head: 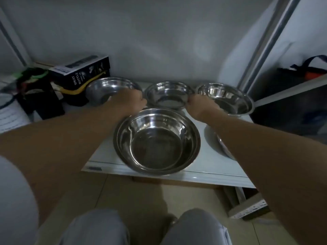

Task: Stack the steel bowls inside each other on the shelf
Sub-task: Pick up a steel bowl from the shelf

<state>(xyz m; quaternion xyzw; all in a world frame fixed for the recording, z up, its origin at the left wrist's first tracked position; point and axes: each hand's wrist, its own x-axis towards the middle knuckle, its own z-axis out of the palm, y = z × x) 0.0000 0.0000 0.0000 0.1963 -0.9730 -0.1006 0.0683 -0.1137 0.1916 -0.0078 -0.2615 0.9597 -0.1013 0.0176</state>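
Steel bowls sit on a white shelf [203, 167]. At the front, a smaller bowl is nested inside a larger bowl [157, 140]. Along the back stand three single bowls: a left bowl [104, 89], a middle bowl [168, 97] and a right bowl [230, 98]. Another bowl [220, 145] at the front right is mostly hidden under my right forearm. My left hand [131, 99] is closed at the middle bowl's left rim and covers the left bowl's right edge. My right hand [199, 106] pinches the middle bowl's right rim, with the thumb on the edge.
A black "SPRAY BOTTLE" box [83, 73] and dark clutter [35, 92] stand at the back left, close to the left bowl. A wall rises just behind the bowls. A metal post [265, 43] and a dark bag [304, 73] are on the right. My knees are below the shelf's front edge.
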